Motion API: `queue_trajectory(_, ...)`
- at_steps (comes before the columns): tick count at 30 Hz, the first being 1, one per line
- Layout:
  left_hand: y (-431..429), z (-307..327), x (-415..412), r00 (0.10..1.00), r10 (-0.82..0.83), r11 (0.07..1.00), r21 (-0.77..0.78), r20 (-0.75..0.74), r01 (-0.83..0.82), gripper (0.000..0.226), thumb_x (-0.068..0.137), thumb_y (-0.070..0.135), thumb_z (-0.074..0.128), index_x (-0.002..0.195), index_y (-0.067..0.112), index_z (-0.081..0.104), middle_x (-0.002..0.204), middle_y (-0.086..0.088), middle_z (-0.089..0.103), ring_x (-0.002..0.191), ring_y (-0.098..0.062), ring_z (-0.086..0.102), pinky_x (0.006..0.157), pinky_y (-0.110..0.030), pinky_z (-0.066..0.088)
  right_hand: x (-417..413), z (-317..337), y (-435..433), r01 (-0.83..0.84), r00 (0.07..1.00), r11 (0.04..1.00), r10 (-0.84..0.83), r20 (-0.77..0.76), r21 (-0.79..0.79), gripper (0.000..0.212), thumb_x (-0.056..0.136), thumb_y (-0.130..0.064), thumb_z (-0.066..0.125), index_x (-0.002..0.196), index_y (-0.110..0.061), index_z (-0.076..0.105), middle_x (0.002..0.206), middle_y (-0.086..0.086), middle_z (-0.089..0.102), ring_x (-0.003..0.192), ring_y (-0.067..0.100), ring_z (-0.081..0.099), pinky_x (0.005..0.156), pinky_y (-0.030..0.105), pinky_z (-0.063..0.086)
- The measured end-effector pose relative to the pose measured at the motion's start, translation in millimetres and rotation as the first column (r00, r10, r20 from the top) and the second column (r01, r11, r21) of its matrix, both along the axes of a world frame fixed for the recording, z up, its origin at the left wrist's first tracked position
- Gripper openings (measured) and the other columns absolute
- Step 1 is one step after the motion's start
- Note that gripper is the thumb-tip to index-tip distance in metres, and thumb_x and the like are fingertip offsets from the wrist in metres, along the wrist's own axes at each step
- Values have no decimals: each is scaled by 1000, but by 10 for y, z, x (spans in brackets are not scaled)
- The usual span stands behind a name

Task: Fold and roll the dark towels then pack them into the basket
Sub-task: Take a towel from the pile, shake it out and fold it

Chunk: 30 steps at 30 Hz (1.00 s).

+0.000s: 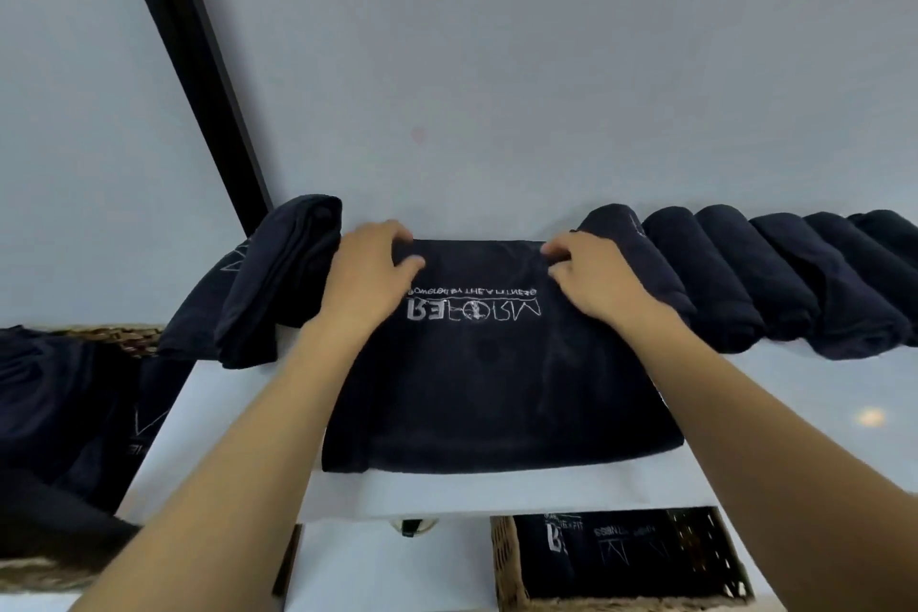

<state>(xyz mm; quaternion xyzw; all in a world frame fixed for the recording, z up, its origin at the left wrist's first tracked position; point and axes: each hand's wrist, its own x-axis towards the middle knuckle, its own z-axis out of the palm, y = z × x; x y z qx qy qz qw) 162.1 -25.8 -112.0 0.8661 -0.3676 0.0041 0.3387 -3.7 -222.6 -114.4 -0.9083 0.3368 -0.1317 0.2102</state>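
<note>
At the centre of the frame a flat folded dark navy towel with white lettering (pixel 497 363) lies on the white counter (pixel 238 437). The left hand (pixel 367 273) and right hand (pixel 591 278) each pinch its far edge between thumb and fingers. Rolled dark towels (pixel 775 278) line the wall at right, and a woven wicker basket (pixel 506 562) holding rolled towels sits at lower right.

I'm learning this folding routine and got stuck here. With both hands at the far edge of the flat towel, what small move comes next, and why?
Probably start rolling that far edge toward the body. The left hand and right hand pinch the far corners of the folded towel, which lies flat on the white counter, while the rolled towels to the right show the intended shape.
</note>
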Motion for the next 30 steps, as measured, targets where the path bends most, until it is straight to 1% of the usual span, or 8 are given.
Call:
queue_trajectory(4,558,-191,-491,997,20,941,336,81,-46,38,83,41,69,118,29,63,122,3,59,117,-25,51,97,-43,40,-557,-217,395,-109,989,994,108,106,5,18,90,-11,64,106,-17,71,103,0,67,96,17,65,93,35,50)
queue_trajectory(7,921,-292,-802,992,90,946,303,85,-112,42,87,27,63,128,26,57,128,1,56,116,-25,51,97,-40,41,-1039,-346,604,-88,989,995,94,118,-50,14,90,-20,68,103,-20,71,103,-6,67,99,14,62,91,31,48)
queue_trajectory(11,1162,-222,-1110,973,226,953,219,-53,-209,58,88,19,62,142,17,41,117,-6,51,95,-27,56,78,-33,42,-1465,-384,752,201,980,979,-201,-7,-28,47,88,-45,67,126,-20,56,113,0,59,107,19,55,87,33,46)
queue_trajectory(15,1288,-163,-1272,937,332,926,229,-109,-302,19,86,17,62,103,7,64,84,-7,65,80,-26,59,70,-36,46,-1583,-294,868,208,978,967,-207,-20,150,25,87,-40,69,101,-22,58,81,-6,58,79,13,55,64,24,40)
queue_trajectory(19,1414,-27,-1288,839,311,924,-63,-446,-376,7,82,10,68,76,13,70,70,-5,69,71,-22,62,64,-34,49,-1687,-186,874,155,937,909,-259,233,386,15,85,-25,73,94,-26,62,89,-5,63,86,14,61,67,22,42)
queue_trajectory(23,1591,0,-1287,701,203,916,-121,-684,-383,18,81,17,78,71,4,69,43,9,50,54,-14,41,52,-25,32,-1845,-169,917,95,986,873,-148,75,478,37,82,-30,76,109,-27,52,101,-6,61,93,11,60,68,24,43)
queue_trajectory(26,1670,-46,-1239,647,114,918,-170,-754,-359,15,81,14,77,75,7,66,60,-5,49,52,-14,39,45,-23,30,-1892,-182,914,86,986,868,-146,85,489,34,83,-22,74,110,-23,55,95,-1,63,85,15,64,66,26,46)
queue_trajectory(30,1650,94,-1235,668,-44,842,-387,-743,-375,9,95,15,62,102,9,59,87,-9,71,66,-22,68,52,-27,45,-1871,132,889,-49,893,727,-275,355,685,25,93,-6,61,116,-15,57,96,8,62,69,17,70,56,27,54)
